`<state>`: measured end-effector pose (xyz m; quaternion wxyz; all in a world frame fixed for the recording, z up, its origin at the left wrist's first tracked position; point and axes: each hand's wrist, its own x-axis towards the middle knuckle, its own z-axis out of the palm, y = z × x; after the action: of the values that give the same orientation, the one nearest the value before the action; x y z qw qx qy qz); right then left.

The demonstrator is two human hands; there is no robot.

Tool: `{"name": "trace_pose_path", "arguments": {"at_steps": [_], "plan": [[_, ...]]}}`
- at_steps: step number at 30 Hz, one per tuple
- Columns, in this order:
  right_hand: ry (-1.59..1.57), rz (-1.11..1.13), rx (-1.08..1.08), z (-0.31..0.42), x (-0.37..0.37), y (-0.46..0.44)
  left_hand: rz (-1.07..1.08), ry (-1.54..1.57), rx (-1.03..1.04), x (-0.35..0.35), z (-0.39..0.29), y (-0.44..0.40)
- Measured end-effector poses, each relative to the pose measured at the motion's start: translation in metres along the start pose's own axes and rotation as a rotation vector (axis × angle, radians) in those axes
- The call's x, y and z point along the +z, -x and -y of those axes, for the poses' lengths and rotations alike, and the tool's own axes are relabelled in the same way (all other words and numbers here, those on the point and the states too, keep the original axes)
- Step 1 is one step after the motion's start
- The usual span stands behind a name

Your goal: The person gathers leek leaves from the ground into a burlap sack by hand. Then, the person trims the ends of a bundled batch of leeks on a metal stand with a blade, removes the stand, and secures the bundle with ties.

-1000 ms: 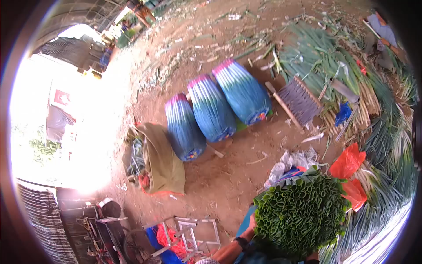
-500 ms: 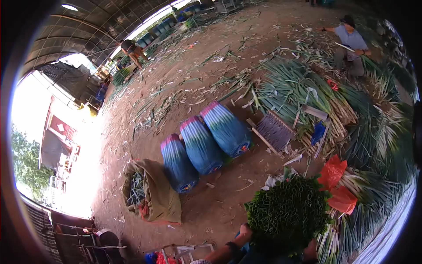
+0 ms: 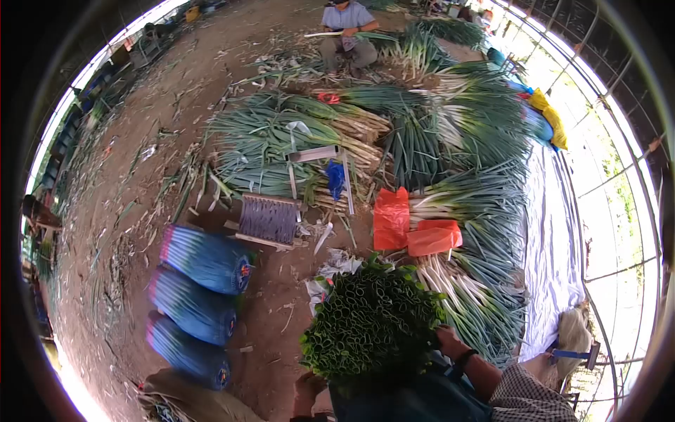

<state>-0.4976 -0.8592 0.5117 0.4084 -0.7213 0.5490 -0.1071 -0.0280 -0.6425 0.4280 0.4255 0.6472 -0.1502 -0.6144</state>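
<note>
A big round bundle of green onions (image 3: 373, 316) stands in front of my body, its cut, hollow green leaf ends facing up. My left hand (image 3: 309, 385) grips its near left side, and my right hand (image 3: 452, 343) grips its right side. The fingers of both hands are partly hidden against the bundle. Dark blue-green material (image 3: 408, 394) shows below the bundle, close to my body. Just beyond it lies crumpled white plastic (image 3: 341, 263). Orange-red plastic bags (image 3: 391, 219) lie past its far right side, on leek-like green onions with white stems (image 3: 457, 285).
Three blue-wrapped bundles (image 3: 205, 259) lie at left, with a burlap sack (image 3: 190, 397) nearer me. A low woven stool (image 3: 268, 219) stands ahead, near an upturned metal-framed one (image 3: 313, 155). Large green onion piles (image 3: 274, 141) spread beyond. A seated person (image 3: 348, 35) holds a stalk.
My view has swung to the right, so the wrapped bundles and sack now appear farther left. Both hands remain at the bundle's sides, and my right hand shows more clearly.
</note>
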Motion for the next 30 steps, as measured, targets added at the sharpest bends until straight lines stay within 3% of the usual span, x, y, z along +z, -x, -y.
{"name": "trace_pose_path", "arguments": {"at_steps": [1,3,5,6,9,10,12,14,16,19,23,25,28,30], "plan": [[0.026,0.014,-0.004,-0.004,0.002,-0.002,-0.011,0.162,-0.050,-0.010,-0.002,-0.009],[0.078,0.041,-0.013,-0.020,0.009,-0.003,0.032,0.162,0.023,-0.024,-0.011,-0.030],[0.427,0.119,-0.363,0.028,-0.018,-0.011,0.020,-0.369,0.456,-0.029,-0.015,-0.054],[0.350,0.143,-0.251,0.019,-0.013,-0.010,-0.017,-0.545,0.672,-0.027,-0.016,-0.066],[0.523,0.275,-0.433,0.008,-0.019,-0.018,0.114,0.550,-0.312,-0.007,-0.039,-0.094],[0.765,0.366,-0.364,0.005,-0.017,-0.016,0.072,0.447,-0.246,-0.007,-0.038,-0.096],[0.590,0.328,-0.396,-0.004,-0.008,-0.013,0.001,0.236,-0.109,-0.011,-0.034,-0.099],[0.446,0.253,-0.419,-0.015,-0.016,-0.016,0.047,0.281,-0.111,-0.020,-0.004,-0.115],[0.088,0.185,-0.204,-0.018,-0.020,-0.017,0.078,0.306,-0.089,-0.028,0.015,-0.135],[-0.452,0.090,0.320,0.016,-0.025,-0.018,0.061,0.351,-0.141,-0.025,0.008,-0.134],[-0.559,0.032,0.476,0.013,-0.034,-0.023,0.036,0.421,-0.208,-0.017,-0.002,-0.127],[-0.639,-0.027,0.654,0.023,-0.038,-0.026,0.029,0.462,-0.233,-0.013,-0.003,-0.124],[-0.663,-0.047,0.708,0.016,-0.035,-0.028,0.021,0.522,-0.247,-0.008,-0.005,-0.122],[-0.539,-0.046,0.518,-0.003,-0.030,-0.029,0.021,0.572,-0.253,-0.006,-0.004,-0.119]]}}
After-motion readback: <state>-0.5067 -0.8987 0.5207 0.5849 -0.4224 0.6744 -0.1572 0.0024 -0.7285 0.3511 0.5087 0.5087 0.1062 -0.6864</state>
